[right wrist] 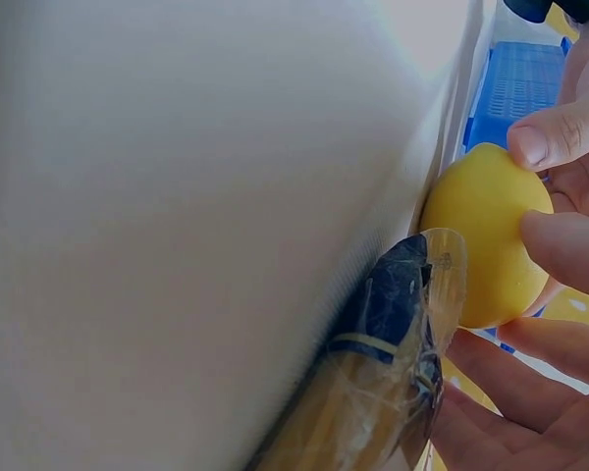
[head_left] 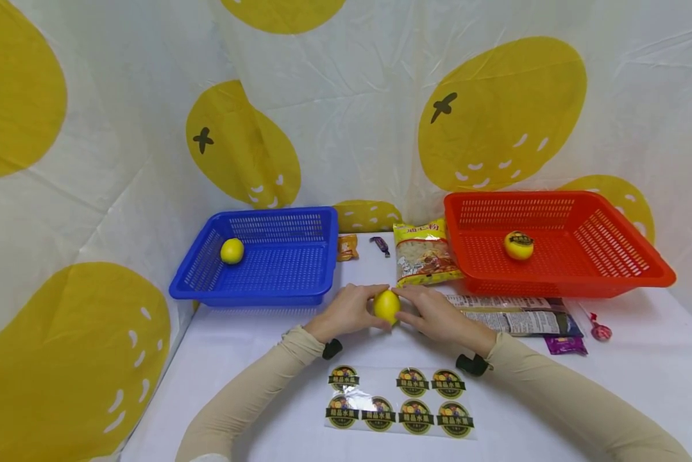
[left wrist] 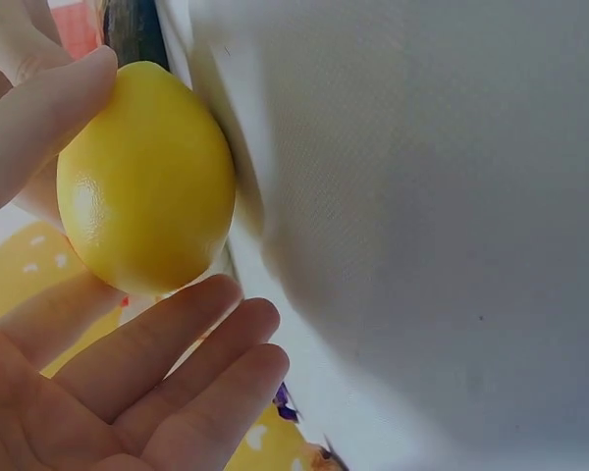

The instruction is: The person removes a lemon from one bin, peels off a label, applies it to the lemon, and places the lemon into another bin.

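A yellow lemon (head_left: 387, 307) is at the middle of the white table, between both hands. My left hand (head_left: 353, 311) holds it from the left, thumb on one end and index finger at the other, the remaining fingers extended. From the right, my right hand (head_left: 433, 312) pinches the same lemon (right wrist: 491, 235) between thumb and fingertips. The lemon's visible skin (left wrist: 147, 177) is plain in the left wrist view. Nearer the body lies a clear sheet of round dark fruit stickers (head_left: 417, 417), with a gap in its far row.
A blue basket (head_left: 265, 299) at left holds a plain lemon (head_left: 232, 251). The red basket (head_left: 553, 288) at right holds a lemon with a sticker (head_left: 519, 246). Between and before them lie a yellow food bag (head_left: 423, 253), long packages (head_left: 510, 323), a purple packet (head_left: 566, 345) and a lollipop (head_left: 601, 331).
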Tool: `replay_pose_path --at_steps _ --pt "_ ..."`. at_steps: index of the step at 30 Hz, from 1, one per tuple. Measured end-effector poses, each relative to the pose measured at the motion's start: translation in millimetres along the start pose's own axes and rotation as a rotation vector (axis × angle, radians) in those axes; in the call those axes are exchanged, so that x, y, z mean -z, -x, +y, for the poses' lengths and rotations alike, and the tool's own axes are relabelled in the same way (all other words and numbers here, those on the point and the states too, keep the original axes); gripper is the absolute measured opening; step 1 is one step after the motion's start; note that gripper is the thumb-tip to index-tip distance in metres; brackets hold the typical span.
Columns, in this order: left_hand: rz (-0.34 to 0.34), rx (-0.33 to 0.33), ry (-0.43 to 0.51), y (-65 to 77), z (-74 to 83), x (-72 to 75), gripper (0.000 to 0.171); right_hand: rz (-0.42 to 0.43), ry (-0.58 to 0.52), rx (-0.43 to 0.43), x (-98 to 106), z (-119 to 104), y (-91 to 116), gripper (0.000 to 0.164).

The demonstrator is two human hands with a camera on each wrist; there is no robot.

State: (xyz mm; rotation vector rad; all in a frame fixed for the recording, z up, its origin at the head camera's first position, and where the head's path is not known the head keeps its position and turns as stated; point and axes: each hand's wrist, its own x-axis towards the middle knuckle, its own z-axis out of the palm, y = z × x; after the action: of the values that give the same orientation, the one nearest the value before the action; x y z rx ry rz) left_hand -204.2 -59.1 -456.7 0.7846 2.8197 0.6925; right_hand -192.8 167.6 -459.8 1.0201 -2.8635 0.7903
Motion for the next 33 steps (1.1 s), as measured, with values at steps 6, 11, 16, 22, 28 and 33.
replay_pose_path --at_steps 6,11,16,22,28,33 --pt "0.002 0.020 0.015 7.3 -0.8 2.2 0.084 -0.003 -0.003 0.001 -0.5 -0.5 0.2 0.058" --pt "0.001 0.070 0.031 16.0 -2.1 4.6 0.086 0.005 0.008 0.007 -2.2 0.2 -0.3 0.059" --pt "-0.001 0.094 0.033 24.8 -0.8 8.5 0.088 0.003 0.009 0.005 -1.3 0.4 0.4 0.059" --pt "0.020 0.084 -0.009 34.9 1.9 9.6 0.088 0.016 -0.004 0.013 1.8 0.1 1.5 0.058" --pt "0.036 0.071 -0.007 44.1 4.1 8.4 0.087 0.027 -0.016 0.016 2.0 0.2 2.3 0.059" --pt "0.051 0.065 -0.012 51.9 6.1 9.2 0.086 0.022 -0.022 0.002 3.0 0.1 4.2 0.060"
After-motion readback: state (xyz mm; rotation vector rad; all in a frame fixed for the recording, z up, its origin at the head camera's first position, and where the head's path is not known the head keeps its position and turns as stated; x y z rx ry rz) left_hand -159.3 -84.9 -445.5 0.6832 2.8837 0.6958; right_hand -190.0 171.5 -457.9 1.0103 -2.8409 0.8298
